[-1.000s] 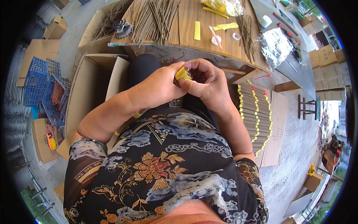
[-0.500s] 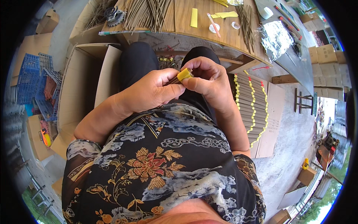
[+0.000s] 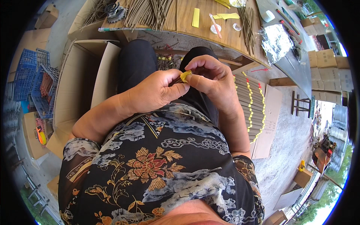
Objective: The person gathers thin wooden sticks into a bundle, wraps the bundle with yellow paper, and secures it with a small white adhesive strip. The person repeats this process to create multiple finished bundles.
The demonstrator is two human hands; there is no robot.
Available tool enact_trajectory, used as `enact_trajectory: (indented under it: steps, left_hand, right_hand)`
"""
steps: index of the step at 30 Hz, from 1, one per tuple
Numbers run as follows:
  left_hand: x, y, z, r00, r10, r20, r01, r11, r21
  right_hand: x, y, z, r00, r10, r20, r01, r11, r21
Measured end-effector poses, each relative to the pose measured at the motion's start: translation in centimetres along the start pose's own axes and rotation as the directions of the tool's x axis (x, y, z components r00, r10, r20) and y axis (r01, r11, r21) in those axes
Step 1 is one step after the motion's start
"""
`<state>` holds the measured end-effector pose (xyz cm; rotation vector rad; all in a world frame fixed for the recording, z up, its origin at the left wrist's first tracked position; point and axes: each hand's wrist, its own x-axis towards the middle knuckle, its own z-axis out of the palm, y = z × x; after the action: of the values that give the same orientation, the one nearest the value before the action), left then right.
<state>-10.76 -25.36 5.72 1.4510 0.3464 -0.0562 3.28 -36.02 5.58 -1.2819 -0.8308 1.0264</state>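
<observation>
Above my lap, my left hand [image 3: 162, 88] is closed around a small bundle of brown incense sticks [image 3: 176, 79], most of it hidden in the palm. At the bundle's end sits a yellow paper strip [image 3: 185, 76]. My right hand [image 3: 210, 78] pinches that paper between thumb and fingertips, the two hands almost touching. To the right of my knee lies a row of brown stick bundles [image 3: 249, 108] banded with yellow paper. Loose brown sticks [image 3: 148, 14] are spread on the wooden table [image 3: 187, 28] in front.
On the table are yellow paper strips [image 3: 196, 17], a white jar lid [image 3: 215, 29] with a pinkish stick across it, and crumpled foil [image 3: 276, 42]. An open cardboard box [image 3: 77, 80] stands at my left, with blue crates [image 3: 28, 77] beyond. Cartons [image 3: 326, 75] are stacked far right.
The yellow paper has gone from a smooth band around the bundle's end to a folded, crumpled shape under my right fingers. The whole view has shifted slightly.
</observation>
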Motion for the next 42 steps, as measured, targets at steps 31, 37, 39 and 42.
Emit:
enact_trajectory:
  steps: [31,37,39,42]
  left_hand:
    - [0.1,0.0,-0.4,0.997,0.077,-0.003,-0.077,0.995,0.064]
    - [1.1,-2.6,-0.4,0.959,0.284,0.001,-0.281,0.948,0.147]
    - [1.0,-2.2,-0.5,0.972,0.237,-0.001,-0.235,0.963,0.135]
    - [0.3,-1.0,-0.6,0.995,0.095,-0.005,-0.095,0.994,0.063]
  right_hand:
    - [1.6,-1.7,-0.5,0.989,0.119,0.09,-0.111,0.989,-0.093]
    - [2.0,-1.6,-0.5,0.98,0.164,0.112,-0.135,0.964,-0.23]
    - [2.2,-1.5,-0.5,0.976,0.201,0.085,-0.188,0.972,-0.142]
    - [2.5,-1.5,-0.5,0.98,0.19,0.06,-0.186,0.98,-0.068]
